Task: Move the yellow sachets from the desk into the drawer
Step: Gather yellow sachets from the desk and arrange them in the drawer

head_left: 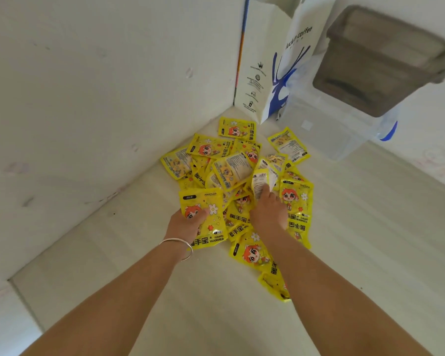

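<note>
A heap of several yellow hand-warmer sachets (pixel 231 173) lies in the corner of the pale desk (pixel 203 299), where two white walls meet. My left hand (pixel 186 224), with a silver bangle on the wrist, grips one sachet (pixel 203 209) at the heap's left edge, thumb over its printed front. My right hand (pixel 267 211) reaches into the middle of the heap and pinches a sachet (pixel 262 179) that shows its white back label. More sachets lie under and beside my right forearm. No drawer is in view.
A white paper bag with a blue deer print (pixel 275 73) stands against the wall behind the heap. To its right a clear plastic box (pixel 326 129) carries a grey tub (pixel 385 60). The walls close in on the left and back.
</note>
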